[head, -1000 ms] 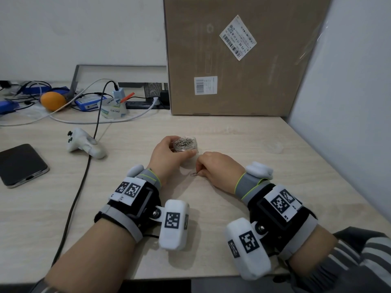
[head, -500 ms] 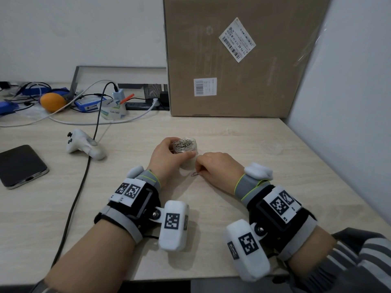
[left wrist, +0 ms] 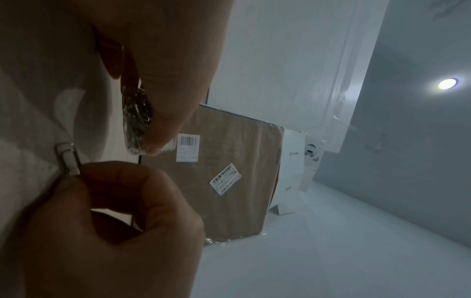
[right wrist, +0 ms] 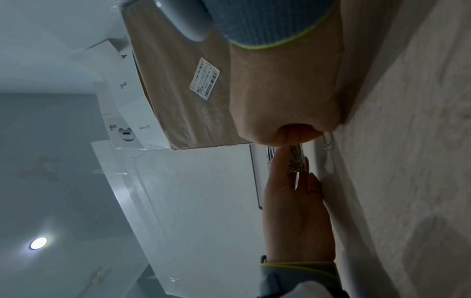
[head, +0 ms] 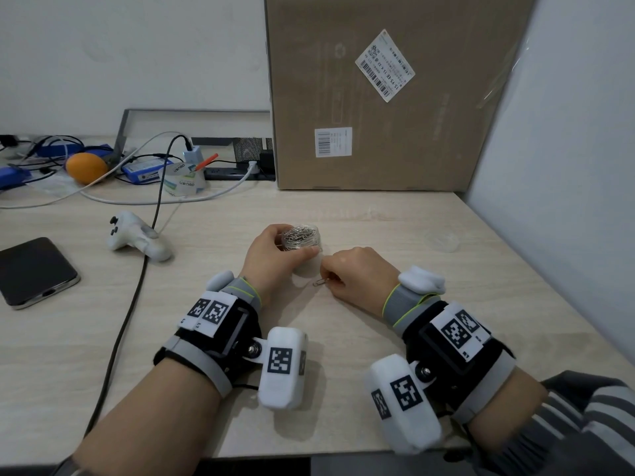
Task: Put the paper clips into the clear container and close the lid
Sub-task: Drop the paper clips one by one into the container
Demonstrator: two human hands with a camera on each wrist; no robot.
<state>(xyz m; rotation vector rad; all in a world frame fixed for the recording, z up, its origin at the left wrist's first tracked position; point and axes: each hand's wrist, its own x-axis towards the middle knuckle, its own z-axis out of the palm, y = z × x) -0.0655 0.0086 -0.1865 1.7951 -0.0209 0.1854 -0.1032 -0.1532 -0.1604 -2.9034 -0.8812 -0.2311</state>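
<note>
My left hand (head: 292, 250) grips a small clear container (head: 302, 238) heaped with silver paper clips, standing on the desk's middle. Just right of it my right hand (head: 328, 278) pinches one end of a single paper clip (head: 319, 282) that lies flat on the desk. In the left wrist view, the container (left wrist: 136, 121) shows between my left fingers, and the right hand (left wrist: 84, 177) pinches the clip (left wrist: 67, 159) below it. The right wrist view shows the clip (right wrist: 328, 141) at my fingertips, beside the container (right wrist: 297, 159). The clear round lid (head: 443, 240) lies apart, at the right.
A large cardboard box (head: 378, 97) stands against the wall behind the hands. A white controller (head: 137, 240), a black cable (head: 137, 290) and a phone (head: 34, 271) lie to the left. Cables, an orange and a tape roll (head: 184, 180) crowd the back left.
</note>
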